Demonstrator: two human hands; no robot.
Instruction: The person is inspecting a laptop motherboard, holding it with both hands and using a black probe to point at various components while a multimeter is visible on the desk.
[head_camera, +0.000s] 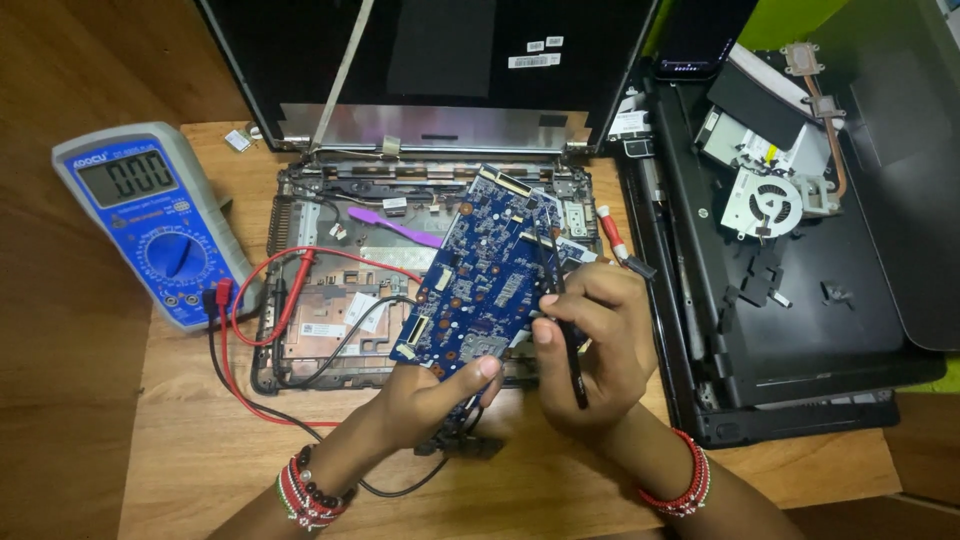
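Observation:
My left hand (430, 395) grips the lower edge of a blue circuit board (480, 270), holding it tilted above an opened laptop base (330, 300). My right hand (595, 340) pinches a thin black probe (565, 320) whose tip rests on the board's right side. A red probe (298, 285) lies on the laptop base to the left. Both probe leads run to a blue and grey multimeter (150, 220) at the left of the table.
A purple plastic pry tool (392, 225) lies in the laptop base. The laptop lid (430, 60) stands open behind. A second dismantled black laptop (790, 240) with an exposed fan (762, 203) sits at the right. A red-handled tool (612, 232) lies between them.

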